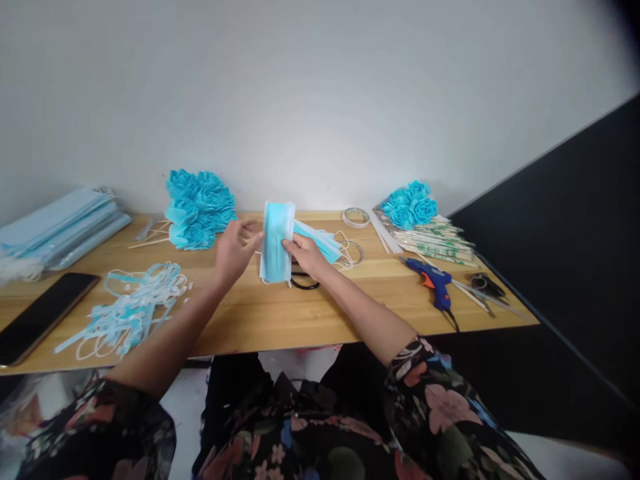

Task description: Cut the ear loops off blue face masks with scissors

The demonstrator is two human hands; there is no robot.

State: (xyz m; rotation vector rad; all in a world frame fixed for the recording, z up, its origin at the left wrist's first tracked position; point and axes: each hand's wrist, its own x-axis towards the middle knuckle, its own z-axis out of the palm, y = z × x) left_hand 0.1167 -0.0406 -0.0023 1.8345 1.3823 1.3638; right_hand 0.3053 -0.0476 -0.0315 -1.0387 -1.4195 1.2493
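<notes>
A light blue pleated face mask (277, 250) stands upright above the middle of the table, turned so its long side runs up and down. My right hand (307, 255) grips its right edge, thumb on the front and the other fingers behind. At the left edge is my left hand (236, 248), fingers loosely curled and apart, with the thumb tip close to the mask; whether it touches is unclear. Behind my right hand lie more face masks (325, 243) with white ear loops. A black loop like a scissors handle (304, 285) shows below, partly hidden.
To the left are stacked masks (65, 223), a phone (45, 317), cut-off straps (130, 313) and blue fabric flowers (200, 208). At right lie a tape roll (356, 217), more blue flowers (410, 205), packaged sticks (440, 240) and a blue glue gun (437, 283). A wall stands behind.
</notes>
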